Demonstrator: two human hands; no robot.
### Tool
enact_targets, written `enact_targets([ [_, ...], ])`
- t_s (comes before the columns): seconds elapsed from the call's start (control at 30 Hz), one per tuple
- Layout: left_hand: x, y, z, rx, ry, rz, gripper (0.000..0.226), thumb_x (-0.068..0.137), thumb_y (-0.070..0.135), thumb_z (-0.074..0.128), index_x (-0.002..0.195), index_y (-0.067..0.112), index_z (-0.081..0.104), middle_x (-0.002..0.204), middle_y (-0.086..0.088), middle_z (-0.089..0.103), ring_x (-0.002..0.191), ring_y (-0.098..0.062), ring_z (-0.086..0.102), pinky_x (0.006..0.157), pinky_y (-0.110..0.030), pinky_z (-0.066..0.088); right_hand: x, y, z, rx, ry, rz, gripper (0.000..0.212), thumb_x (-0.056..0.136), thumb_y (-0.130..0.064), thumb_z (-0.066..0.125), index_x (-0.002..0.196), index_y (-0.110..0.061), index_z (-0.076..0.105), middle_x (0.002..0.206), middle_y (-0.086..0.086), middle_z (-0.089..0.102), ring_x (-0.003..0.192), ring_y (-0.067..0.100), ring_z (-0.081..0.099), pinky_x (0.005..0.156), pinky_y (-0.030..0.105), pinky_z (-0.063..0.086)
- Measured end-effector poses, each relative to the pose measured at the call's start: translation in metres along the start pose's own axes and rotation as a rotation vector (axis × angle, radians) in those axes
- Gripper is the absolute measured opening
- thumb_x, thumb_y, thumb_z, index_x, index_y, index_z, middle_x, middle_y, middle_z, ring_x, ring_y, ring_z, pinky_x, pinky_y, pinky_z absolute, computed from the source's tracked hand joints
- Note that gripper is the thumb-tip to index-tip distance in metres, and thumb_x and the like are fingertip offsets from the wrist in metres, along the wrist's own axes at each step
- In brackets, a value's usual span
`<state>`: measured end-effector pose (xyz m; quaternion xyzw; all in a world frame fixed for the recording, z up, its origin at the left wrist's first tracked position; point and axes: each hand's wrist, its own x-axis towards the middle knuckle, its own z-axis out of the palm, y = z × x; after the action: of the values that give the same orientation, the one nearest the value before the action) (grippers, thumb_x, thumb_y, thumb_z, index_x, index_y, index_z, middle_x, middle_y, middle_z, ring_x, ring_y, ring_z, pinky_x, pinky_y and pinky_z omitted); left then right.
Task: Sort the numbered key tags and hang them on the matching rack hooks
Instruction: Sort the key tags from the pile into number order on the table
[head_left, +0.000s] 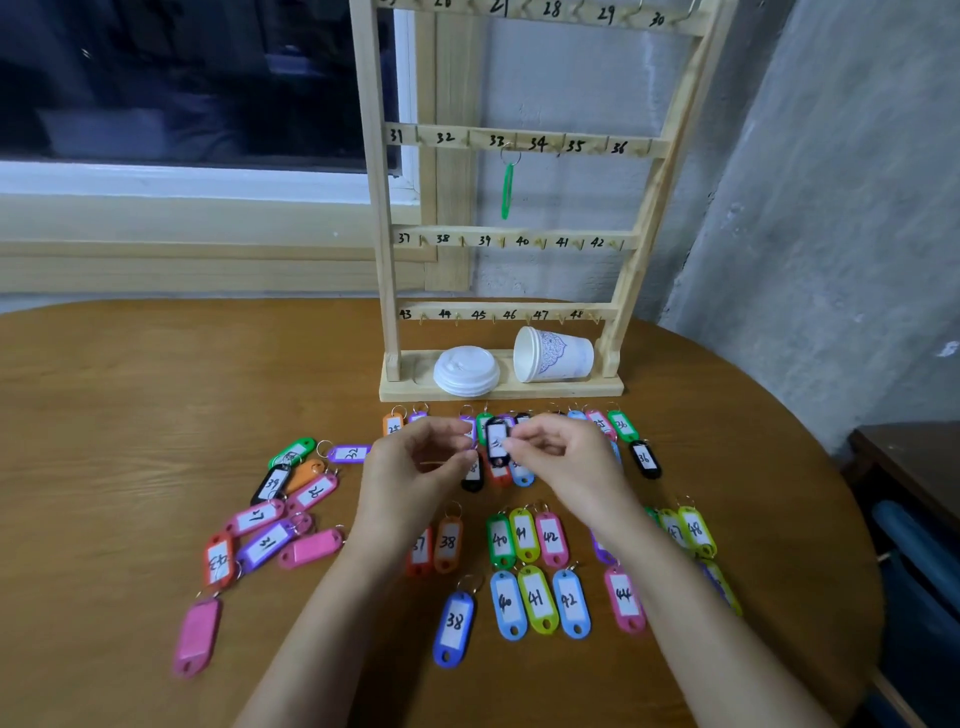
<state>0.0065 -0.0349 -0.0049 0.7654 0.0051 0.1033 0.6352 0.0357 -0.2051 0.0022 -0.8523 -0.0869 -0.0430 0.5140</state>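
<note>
Nearest the lens, flat on the round wooden table (130, 389): blue tag (453, 629) marked 38, long axis running away from the viewer, ring end far. Just right of it, front row (537, 600) of three tags reading 40, 41, 42; behind that, second row (524, 538) with the same three numbers, all lying lengthwise the same way. Off to the left, loose heap (270, 512) of tags at mixed angles, with 39, 26, 27, 31 and 32 legible. Near the table edge, pink tag (197, 636) showing no label.

Farther in, just before the rack's base: black tag (496, 440) between both hands, long axis pointing toward the rack, hole end near; number too blurred to read. Right hand (561, 452): fingers curled, thumb and forefinger pinching the tag's right edge. Left hand (415, 457): fingers curled in toward the tag's left edge; hold on it impossible to confirm. Partly hidden under both hands, a line of further tags, 25 at its left end and 36 at its right.

Behind, upright wooden rack (374, 208), bars handwritten 31–36, 37–42, 43–48, with 28, 29, 30 at the top. Under 33, green tag (507, 189) hanging edge-on, long axis vertical. On the base, stack of white lids (466, 370) beside paper cup (553, 354) tipped on its side, mouth leftward.
</note>
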Motion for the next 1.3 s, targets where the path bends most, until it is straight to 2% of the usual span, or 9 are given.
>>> enact_targets([
  [0.13,0.002,0.001,-0.017,0.206,0.092,0.115,0.018,0.082,0.01,0.07,0.089,0.026,0.069,0.085,0.012,0.071,0.078,-0.002,0.067,0.069,-0.023,0.055,0.025,0.017,-0.022,-0.234,0.182,0.136,0.008,0.085,-0.024,0.068,0.079,-0.029,0.065,0.077,-0.013,0.065,0.077,0.008,0.064,0.071,0.031,0.054],
  [0.33,-0.005,0.0,-0.061,0.399,0.176,0.184,0.02,0.08,0.006,0.071,0.088,0.023,0.07,0.078,0.014,0.069,0.073,-0.002,0.064,0.066,-0.011,0.049,0.044,0.022,-0.024,-0.502,0.119,0.248,0.007,0.088,-0.03,0.061,0.093,-0.028,0.066,0.087,-0.012,0.063,0.076,0.012,0.059,0.057,0.022,0.043],
  [0.57,-0.034,-0.012,-0.094,0.569,0.155,0.14,0.023,0.074,0.004,0.076,0.079,0.026,0.071,0.069,0.017,0.066,0.068,0.0,0.06,0.058,-0.005,0.041,0.033,0.018,-0.021,-0.521,0.17,0.147,0.012,0.089,-0.029,0.062,0.099,-0.026,0.067,0.097,-0.009,0.07,0.082,0.011,0.061,0.053,0.021,0.037],
  [0.63,-0.043,-0.015,-0.1,0.615,0.14,0.095,0.02,0.073,0.011,0.079,0.078,0.029,0.071,0.069,0.018,0.064,0.067,0.003,0.059,0.059,-0.007,0.039,0.019,0.013,-0.018,-0.51,0.154,0.089,0.012,0.089,-0.028,0.062,0.1,-0.027,0.066,0.094,-0.011,0.068,0.079,0.007,0.059,0.051,0.02,0.036],
  [0.73,-0.054,-0.018,-0.106,0.628,0.086,0.088,0.014,0.07,0.022,0.081,0.077,0.029,0.072,0.073,0.017,0.066,0.073,0.003,0.06,0.064,-0.015,0.041,-0.005,0.003,-0.006,-0.46,0.088,0.017,0.012,0.089,-0.027,0.063,0.1,-0.029,0.066,0.087,-0.016,0.064,0.074,0.002,0.057,0.058,0.025,0.046],
  [0.87,-0.062,-0.017,-0.109,0.657,0.071,0.123,0.011,0.072,0.03,0.079,0.082,0.031,0.074,0.083,0.015,0.068,0.082,-0.003,0.061,0.071,-0.028,0.048,-0.033,-0.009,0.019,-0.423,0.022,-0.065,0.01,0.087,-0.028,0.064,0.095,-0.032,0.066,0.081,-0.018,0.063,0.053,-0.004,0.046,0.05,0.016,0.029],
  [1.0,-0.065,-0.024,-0.114,0.704,0.028,0.047,0.033,0.075,0.02,0.077,0.081,0.05,0.066,0.093,0.016,0.066,0.091,-0.006,0.06,0.075,-0.028,0.048,-0.052,-0.019,0.042,-0.329,-0.052,-0.122,0.01,0.086,-0.024,0.066,0.094,-0.029,0.068,0.078,-0.017,0.064,0.066,-0.013,0.049,0.052,0.012,0.028],
  [1.13,-0.066,-0.026,-0.11,0.773,0.029,0.057,0.03,0.078,0.014,0.073,0.092,0.04,0.071,0.096,0.013,0.066,0.095,-0.011,0.058,0.076,-0.031,0.048,-0.061,-0.023,0.058,-0.335,-0.102,-0.148,0.009,0.087,-0.025,0.064,0.094,-0.031,0.067,0.081,-0.016,0.065,0.062,-0.006,0.05,0.051,0.012,0.03],
  [1.3,-0.064,-0.025,-0.106,0.856,0.063,0.109,0.018,0.084,0.026,0.068,0.098,0.036,0.07,0.098,0.009,0.066,0.094,-0.016,0.058,0.07,-0.033,0.049,-0.067,-0.024,0.064,-0.312,-0.139,-0.196,0.012,0.088,-0.021,0.062,0.096,-0.028,0.068,0.082,-0.014,0.065,0.065,-0.009,0.049,0.053,0.011,0.03],
])
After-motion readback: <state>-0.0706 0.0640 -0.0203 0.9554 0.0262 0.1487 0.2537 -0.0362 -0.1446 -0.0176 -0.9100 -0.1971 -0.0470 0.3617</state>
